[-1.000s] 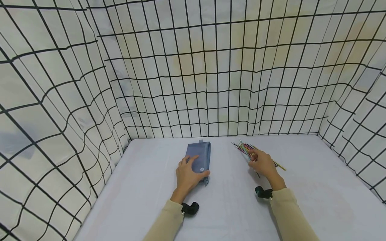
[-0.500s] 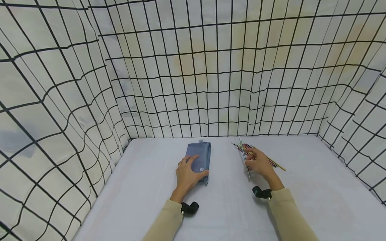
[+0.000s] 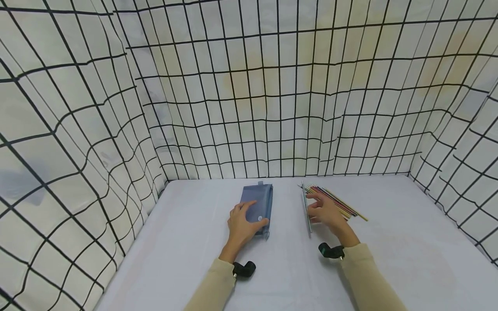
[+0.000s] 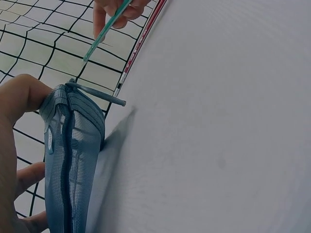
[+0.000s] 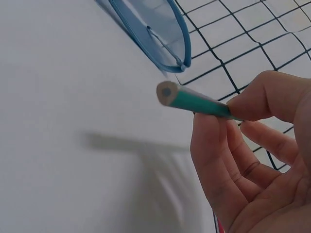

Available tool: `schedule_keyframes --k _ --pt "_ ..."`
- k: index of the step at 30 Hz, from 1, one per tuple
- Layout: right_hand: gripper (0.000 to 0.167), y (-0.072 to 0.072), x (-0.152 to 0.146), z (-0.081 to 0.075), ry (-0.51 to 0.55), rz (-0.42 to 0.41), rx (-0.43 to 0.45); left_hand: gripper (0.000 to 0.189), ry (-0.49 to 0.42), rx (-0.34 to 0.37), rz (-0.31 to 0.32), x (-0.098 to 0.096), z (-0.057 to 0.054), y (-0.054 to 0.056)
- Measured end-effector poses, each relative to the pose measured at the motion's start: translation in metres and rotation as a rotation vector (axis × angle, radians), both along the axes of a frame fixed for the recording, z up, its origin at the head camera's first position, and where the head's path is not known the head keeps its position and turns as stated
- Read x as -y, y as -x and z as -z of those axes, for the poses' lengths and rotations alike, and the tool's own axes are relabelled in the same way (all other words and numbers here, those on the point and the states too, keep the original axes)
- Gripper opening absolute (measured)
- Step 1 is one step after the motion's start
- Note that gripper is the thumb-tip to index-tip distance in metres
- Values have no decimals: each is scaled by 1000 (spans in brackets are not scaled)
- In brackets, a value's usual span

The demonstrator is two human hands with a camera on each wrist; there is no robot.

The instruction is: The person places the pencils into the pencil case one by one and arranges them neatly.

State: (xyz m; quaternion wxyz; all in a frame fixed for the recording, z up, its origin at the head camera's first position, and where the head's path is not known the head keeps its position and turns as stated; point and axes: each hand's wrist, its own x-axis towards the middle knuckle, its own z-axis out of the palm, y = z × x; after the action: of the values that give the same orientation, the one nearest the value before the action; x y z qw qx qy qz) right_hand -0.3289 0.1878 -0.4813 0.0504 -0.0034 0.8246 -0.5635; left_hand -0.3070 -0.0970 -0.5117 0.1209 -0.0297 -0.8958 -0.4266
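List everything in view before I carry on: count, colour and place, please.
Pouch: 1, blue, on the table, left of the pencils
Zip: 1, dark blue, along the pouch's edge
Held pencil: 1, teal green, pinched in the right hand above the table
Loose pencils: several, overlapping too much to count, mixed colours including yellow and red, on the table, partly hidden by the right hand
Table: 1, white, under everything
Grid: black lines, over the walls
Walls: 3 visible, whitish with faint patches, behind and at both sides
Cameras: 2, black, one at each wrist
Sleeves: 2, beige, on both arms
Hands: 2, bare, left hand on the pouch, right hand on the held pencil
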Motion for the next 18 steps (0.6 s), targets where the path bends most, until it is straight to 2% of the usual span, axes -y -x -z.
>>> schedule_keyframes --k 6,9,18 --pt "57 -3 14 1 76 -27 24 72 -24 -10 14 0 1 -1" --pt "57 -3 21 3 79 -41 41 71 -30 -16 18 -1 1 -1" --pt "54 -3 36 6 137 -22 101 68 -49 -6 16 0 -1 -2"
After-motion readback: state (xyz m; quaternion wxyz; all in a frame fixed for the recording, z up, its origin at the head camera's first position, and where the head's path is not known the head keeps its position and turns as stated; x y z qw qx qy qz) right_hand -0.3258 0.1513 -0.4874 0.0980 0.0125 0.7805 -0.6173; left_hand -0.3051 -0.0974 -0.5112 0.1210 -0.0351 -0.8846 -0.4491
